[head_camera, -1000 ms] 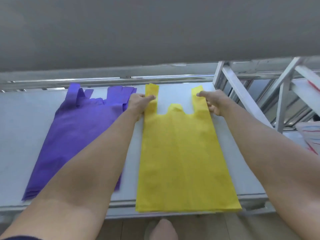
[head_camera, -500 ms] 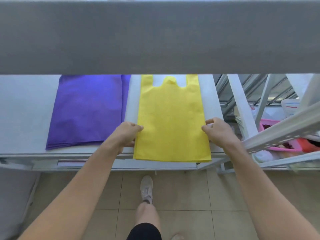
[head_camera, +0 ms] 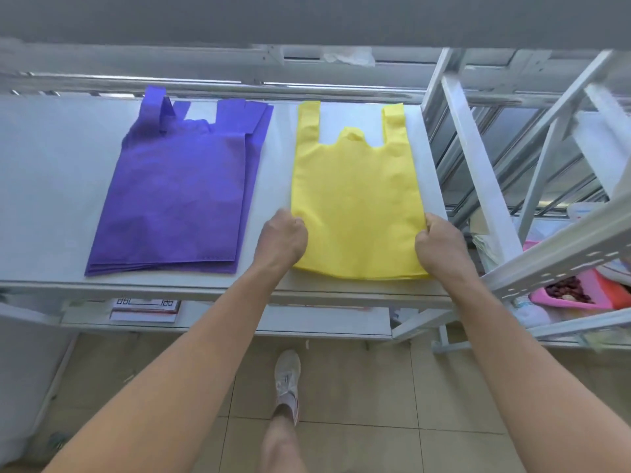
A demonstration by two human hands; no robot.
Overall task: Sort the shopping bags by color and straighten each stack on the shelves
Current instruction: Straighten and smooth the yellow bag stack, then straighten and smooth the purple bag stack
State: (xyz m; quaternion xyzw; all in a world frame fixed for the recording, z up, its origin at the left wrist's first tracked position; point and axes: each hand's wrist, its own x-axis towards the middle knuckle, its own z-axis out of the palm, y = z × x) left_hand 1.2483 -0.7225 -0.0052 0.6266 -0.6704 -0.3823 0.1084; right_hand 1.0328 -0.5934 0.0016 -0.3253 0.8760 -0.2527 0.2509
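My left hand (head_camera: pixel 281 238) and right hand (head_camera: pixel 440 245) grip the side edges of the flat yellow non-woven bag stack (head_camera: pixel 355 203) on the white shelf (head_camera: pixel 51 186). The purple non-woven bag stack (head_camera: pixel 177 196) lies beside it, apart.

A: The yellow bags (head_camera: pixel 355 199) and purple bags (head_camera: pixel 177 186): non-woven cloth, it'd be said? Matt, slightly fuzzy, faint creases seen.

B: Agreed. The shelf (head_camera: pixel 51 186) board is seen as smooth matt white, the frame (head_camera: pixel 478 165) as painted metal, the floor (head_camera: pixel 341 387) as dull-sheen tile.
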